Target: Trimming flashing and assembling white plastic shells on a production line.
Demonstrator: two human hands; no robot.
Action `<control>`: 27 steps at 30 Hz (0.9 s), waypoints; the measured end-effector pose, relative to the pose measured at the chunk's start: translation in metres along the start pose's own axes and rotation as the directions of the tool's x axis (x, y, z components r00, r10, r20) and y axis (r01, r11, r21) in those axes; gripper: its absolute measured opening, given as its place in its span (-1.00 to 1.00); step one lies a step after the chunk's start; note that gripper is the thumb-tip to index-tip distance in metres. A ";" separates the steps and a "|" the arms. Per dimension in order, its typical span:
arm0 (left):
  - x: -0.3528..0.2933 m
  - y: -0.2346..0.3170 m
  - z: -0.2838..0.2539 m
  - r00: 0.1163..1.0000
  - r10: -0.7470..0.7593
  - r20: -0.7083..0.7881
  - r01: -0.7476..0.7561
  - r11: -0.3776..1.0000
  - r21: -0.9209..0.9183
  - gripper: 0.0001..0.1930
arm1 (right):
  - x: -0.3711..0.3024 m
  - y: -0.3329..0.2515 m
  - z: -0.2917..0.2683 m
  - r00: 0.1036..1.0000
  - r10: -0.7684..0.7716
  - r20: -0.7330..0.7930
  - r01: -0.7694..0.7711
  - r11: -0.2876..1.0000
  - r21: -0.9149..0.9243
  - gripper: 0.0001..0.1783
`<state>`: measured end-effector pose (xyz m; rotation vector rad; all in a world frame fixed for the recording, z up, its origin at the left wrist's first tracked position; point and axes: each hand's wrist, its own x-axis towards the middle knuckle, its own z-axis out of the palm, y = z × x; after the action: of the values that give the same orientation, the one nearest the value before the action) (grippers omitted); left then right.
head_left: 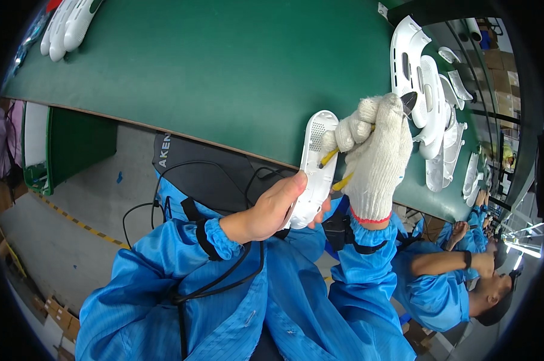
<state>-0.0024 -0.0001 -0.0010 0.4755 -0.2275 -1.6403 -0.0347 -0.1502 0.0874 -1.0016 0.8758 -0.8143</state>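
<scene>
My bare left hand (pixel 270 210) is wrapped round the lower end of a long white plastic shell (pixel 312 191), thumb along its near edge. The shell is tilted over the table's front edge, its hollow inner side facing up and a patch of small holes at its far end. My right hand (pixel 377 153), in a white knitted glove with a red cuff edge, grips a pair of pliers (pixel 409 101). Their dark jaws point away past the glove, and the yellow handles stick out near the shell. The jaws are apart from the shell I hold.
The green table (pixel 224 66) stretches ahead of me. Several white shells (pixel 434 102) lie piled along its right side, and more white parts (pixel 73 27) lie at the far left. Black cables (pixel 215 165) hang at my lap. A person in blue (pixel 431 280) sits to the right.
</scene>
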 end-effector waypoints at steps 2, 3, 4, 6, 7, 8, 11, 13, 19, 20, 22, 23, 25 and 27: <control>0.000 0.000 -0.001 1.000 0.000 0.011 0.000 1.000 0.016 -0.36 | 0.000 0.001 0.000 1.000 -0.005 -0.013 0.005 1.000 -0.026 -0.65; -0.001 0.000 -0.001 1.000 -0.002 0.009 0.001 1.000 0.014 -0.36 | 0.000 0.001 0.001 1.000 -0.001 -0.015 0.000 0.999 -0.036 -0.66; -0.001 0.001 0.000 1.000 -0.003 0.001 0.003 1.000 0.020 -0.35 | 0.000 0.001 0.001 1.000 0.003 -0.017 -0.004 0.999 -0.045 -0.67; -0.002 0.002 0.000 1.000 -0.006 -0.010 0.006 1.000 0.024 -0.35 | -0.001 0.000 0.005 0.999 -0.001 -0.038 0.000 0.999 -0.035 -0.67; -0.001 0.002 0.000 1.000 -0.001 -0.006 0.002 0.999 0.049 -0.34 | -0.001 0.000 0.007 0.998 -0.010 -0.057 0.008 1.000 -0.024 -0.68; -0.001 0.002 0.000 1.000 0.001 0.002 -0.001 0.997 0.074 -0.34 | -0.002 -0.001 0.008 0.998 -0.009 -0.060 0.007 1.000 -0.026 -0.68; -0.001 0.003 0.001 1.000 -0.002 -0.006 0.002 0.997 0.083 -0.34 | -0.003 -0.002 0.010 0.998 -0.007 -0.059 0.004 0.999 -0.052 -0.69; -0.001 0.002 0.001 1.000 0.008 -0.008 -0.007 0.996 0.084 -0.34 | -0.002 0.000 0.011 0.997 0.000 -0.077 -0.007 0.996 -0.086 -0.69; -0.001 0.003 0.001 1.000 0.019 -0.015 -0.018 0.998 0.066 -0.34 | -0.002 -0.001 0.003 1.000 -0.006 -0.029 0.002 0.994 -0.106 -0.70; -0.001 0.003 0.001 1.000 0.023 -0.020 -0.022 0.998 0.064 -0.34 | -0.001 0.001 0.001 1.000 -0.010 -0.023 0.008 0.995 -0.104 -0.70; 0.000 0.002 -0.001 1.000 0.015 -0.024 -0.013 0.998 0.061 -0.35 | 0.002 0.005 -0.002 0.999 -0.033 -0.019 0.032 0.999 -0.037 -0.70; -0.002 0.002 -0.002 1.000 -0.002 -0.031 0.003 0.999 0.051 -0.35 | 0.000 0.004 0.000 0.999 -0.034 -0.014 0.033 0.999 -0.035 -0.70; -0.002 0.002 -0.002 0.999 0.002 -0.032 0.000 0.998 0.059 -0.36 | -0.004 0.001 0.006 0.999 -0.048 -0.007 0.048 0.999 0.004 -0.69; -0.002 0.004 0.000 1.000 0.003 -0.028 -0.001 0.998 0.066 -0.36 | -0.006 0.003 0.006 0.998 -0.058 -0.001 0.058 0.998 0.020 -0.68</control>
<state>0.0019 0.0010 0.0007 0.5478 -0.2623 -1.6275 -0.0315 -0.1423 0.0881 -1.0136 0.8403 -0.8707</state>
